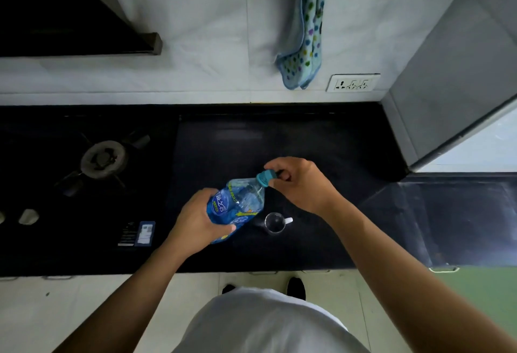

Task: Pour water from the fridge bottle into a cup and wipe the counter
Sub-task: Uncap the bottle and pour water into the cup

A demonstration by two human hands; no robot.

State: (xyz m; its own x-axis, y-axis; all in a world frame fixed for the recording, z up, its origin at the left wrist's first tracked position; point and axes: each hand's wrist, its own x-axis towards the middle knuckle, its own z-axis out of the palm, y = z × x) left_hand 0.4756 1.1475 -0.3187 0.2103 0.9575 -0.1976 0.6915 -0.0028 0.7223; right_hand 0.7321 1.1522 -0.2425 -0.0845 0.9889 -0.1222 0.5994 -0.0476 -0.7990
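1. The bottle [237, 207] is held tilted above the surface [321, 142], cap [264, 177] still on, likely for opening
2. Left hand [198, 218] fingers [208, 193] wrap its body to steady it; right hand [296, 182] fingers pinch the cap
3. The cup [275, 222] stands just beside, ready for pouring; a towel [305, 31] hangs on the wall

home kitchen: gas burner [103, 159] in black counter [279, 134], tiled wall [209, 17], hanging towel [306, 31], wall socket [353, 83].

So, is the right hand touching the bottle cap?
Touching. The head view shows the right hand pinching the teal cap, while the left hand grips the bottle.
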